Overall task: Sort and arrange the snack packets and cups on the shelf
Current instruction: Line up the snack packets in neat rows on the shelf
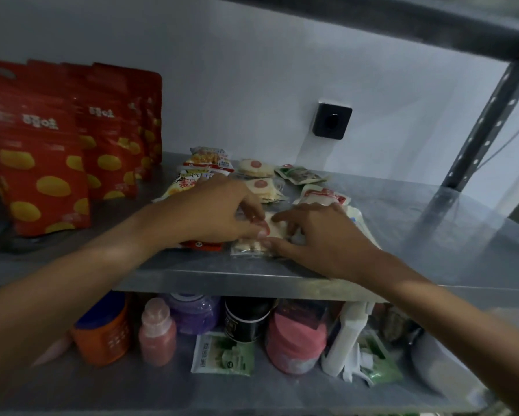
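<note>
Both my hands rest on a small clear snack packet (253, 245) with pale pieces, lying near the front edge of the grey metal shelf (222, 280). My left hand (213, 211) pinches its top left and my right hand (321, 235) grips its right side. Behind them lie more small packets: two round white ones with a red dot (256, 167), a yellow noodle packet (211, 159), a green one (301, 175) and a red-white one (324, 197). Several tall red bags with yellow spots (45, 175) stand at the left.
A black wall socket (332, 120) sits on the white wall behind. A perforated metal upright (489, 115) rises at the right. The lower shelf holds jars and bottles: an orange tub (102, 334), a pink bottle (157, 331), a black jar (246, 319) and a green-white packet (223, 354).
</note>
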